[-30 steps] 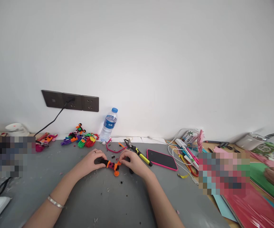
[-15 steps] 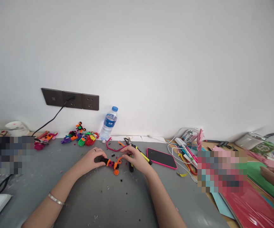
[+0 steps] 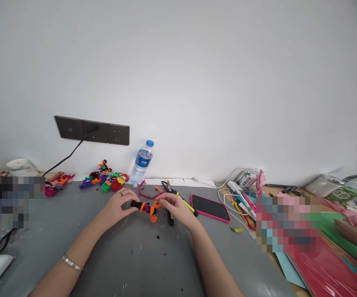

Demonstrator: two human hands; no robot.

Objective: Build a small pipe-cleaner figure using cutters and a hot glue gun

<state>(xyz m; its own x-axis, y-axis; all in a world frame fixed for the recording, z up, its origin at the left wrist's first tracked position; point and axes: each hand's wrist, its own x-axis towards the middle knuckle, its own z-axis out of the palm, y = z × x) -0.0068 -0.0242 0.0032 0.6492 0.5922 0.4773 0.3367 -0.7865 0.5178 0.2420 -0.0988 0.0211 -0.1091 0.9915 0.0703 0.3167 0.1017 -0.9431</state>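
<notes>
Figure (image 3: 146,208), black end (image 3: 136,204) now more exposed, left hand (image 3: 119,207) holding it, right hand (image 3: 176,208) pinching orange coil (image 3: 157,204)

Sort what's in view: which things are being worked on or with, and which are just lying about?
In use or close by:
- fuzzy figure, between left hand and right hand
- pliers, beside right hand
- pink fuzzy strip

Apparently just lying about:
- water bottle
- phone
- red folder
</notes>
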